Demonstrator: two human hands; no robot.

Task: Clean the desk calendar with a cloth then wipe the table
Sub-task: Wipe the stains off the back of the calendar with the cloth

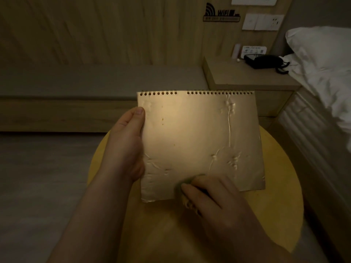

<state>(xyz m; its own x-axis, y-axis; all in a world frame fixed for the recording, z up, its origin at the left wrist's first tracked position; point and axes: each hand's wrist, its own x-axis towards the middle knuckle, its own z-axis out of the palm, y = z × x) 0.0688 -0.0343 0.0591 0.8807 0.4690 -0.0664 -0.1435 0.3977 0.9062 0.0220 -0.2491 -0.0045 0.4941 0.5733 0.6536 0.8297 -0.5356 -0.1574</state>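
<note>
The right hand point(206, 194) sits nearest, its fingers curled round a small dark cloth point(181, 184) and pressing it against the lower edge of the desk calendar point(199, 141). The left hand point(125, 147) grips the calendar's left edge, thumb on the front face and fingers hidden behind.

The calendar is held up off the round yellow table point(281, 205), above its far half, a plain golden-tan cover facing the camera. Its spiral binding point(197, 92) runs along the top edge, pointing away from the person; the long axis lies left to right, tilted slightly down to the right. The cover is creased and dented, mostly on the right side and near the bottom.

Beyond the table, a grey floor meets a low wooden bench along a wood-panelled wall. Farther right, a bedside shelf point(247, 76) carries a black telephone point(266, 61), with a bed point(322, 59) in white linen beside it. Wall switches point(262, 21) and a WIFI sign point(221, 13) hang above.
</note>
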